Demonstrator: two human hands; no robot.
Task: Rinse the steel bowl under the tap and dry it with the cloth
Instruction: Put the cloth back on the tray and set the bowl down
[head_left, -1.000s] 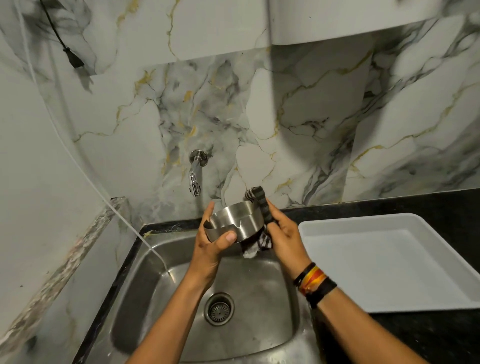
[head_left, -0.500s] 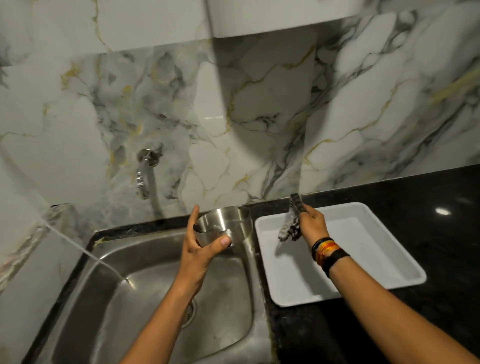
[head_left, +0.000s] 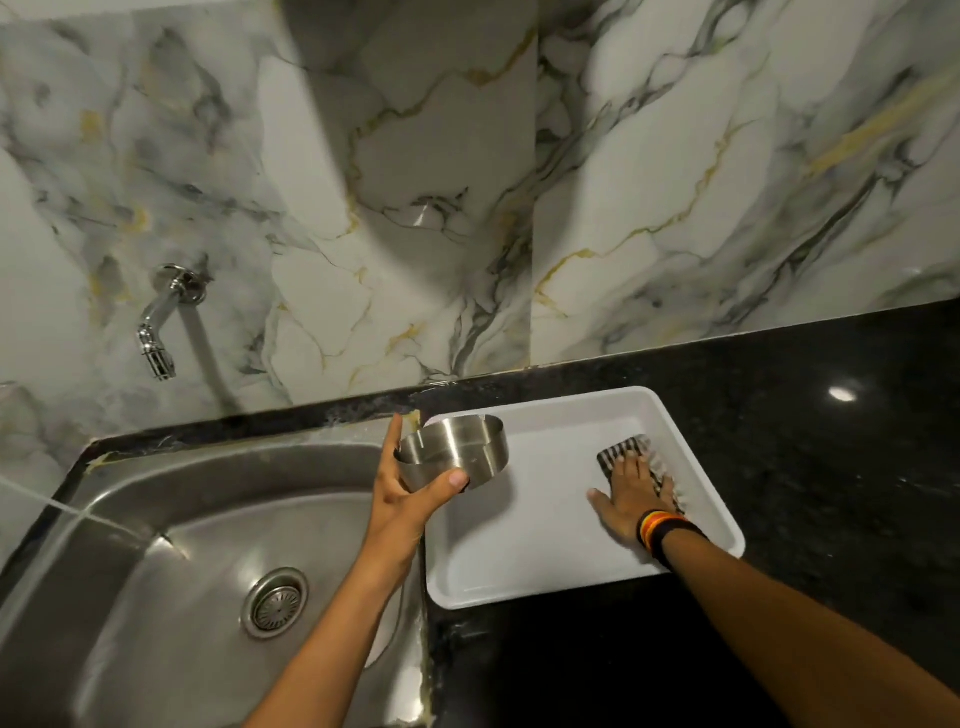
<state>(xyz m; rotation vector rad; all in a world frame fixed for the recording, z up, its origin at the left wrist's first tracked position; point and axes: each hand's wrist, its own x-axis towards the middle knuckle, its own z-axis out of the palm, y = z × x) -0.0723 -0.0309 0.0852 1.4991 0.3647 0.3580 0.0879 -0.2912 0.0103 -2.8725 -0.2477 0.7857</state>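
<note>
My left hand (head_left: 402, 493) grips the steel bowl (head_left: 457, 457) by its side, thumb on the near wall, and holds it tilted in the air over the left rim of the white tray (head_left: 519, 551). The striped black-and-white cloth (head_left: 631, 451) lies on the tray's floor at its right side. My right hand (head_left: 631, 493) rests flat on top of the cloth with the fingers spread and covers most of it. The chrome tap (head_left: 158, 327) sticks out of the marble wall at the left, with no water visible from it.
A steel sink (head_left: 171, 519) with a round drain (head_left: 275, 603) fills the lower left. Black stone counter (head_left: 831, 441) runs around the tray and to the right. The marble wall stands close behind. A thin white line crosses the sink's left edge.
My right hand carried the cloth from the bowl into the tray and laid it flat there. My left hand moved the bowl right, from over the sink to the tray's edge.
</note>
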